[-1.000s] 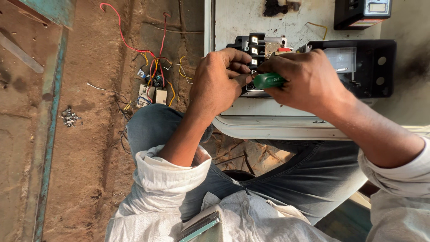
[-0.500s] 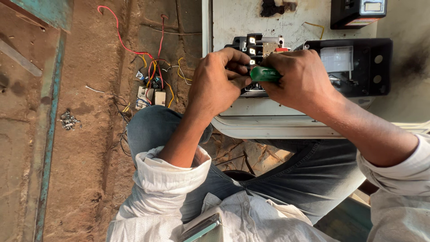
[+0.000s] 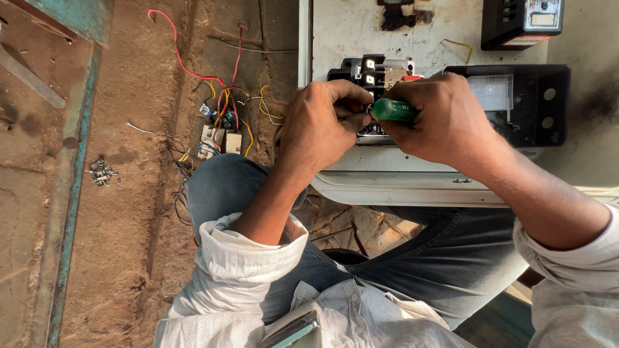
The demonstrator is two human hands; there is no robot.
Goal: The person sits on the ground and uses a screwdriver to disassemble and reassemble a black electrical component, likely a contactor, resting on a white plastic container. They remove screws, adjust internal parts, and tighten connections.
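My right hand (image 3: pixel 445 119) grips a green-handled screwdriver (image 3: pixel 393 110), its tip hidden behind my left fingers. My left hand (image 3: pixel 319 125) pinches at the black terminal block (image 3: pixel 371 71) fixed to a white panel board (image 3: pixel 361 32). Both hands meet over the lower part of that block. A black meter housing with a clear window (image 3: pixel 516 103) sits just right of my right hand.
A second black meter (image 3: pixel 521 22) is mounted at the panel's top right. On the dirt floor to the left lie tangled red, yellow and black wires with small white switch parts (image 3: pixel 219 129) and a little heap of screws (image 3: pixel 102 171). A teal-edged slab (image 3: pixel 71 161) runs along the left.
Both hands have stayed on the terminal block; the green handle has shifted slightly left, nearer my left fingers. The view has barely moved.
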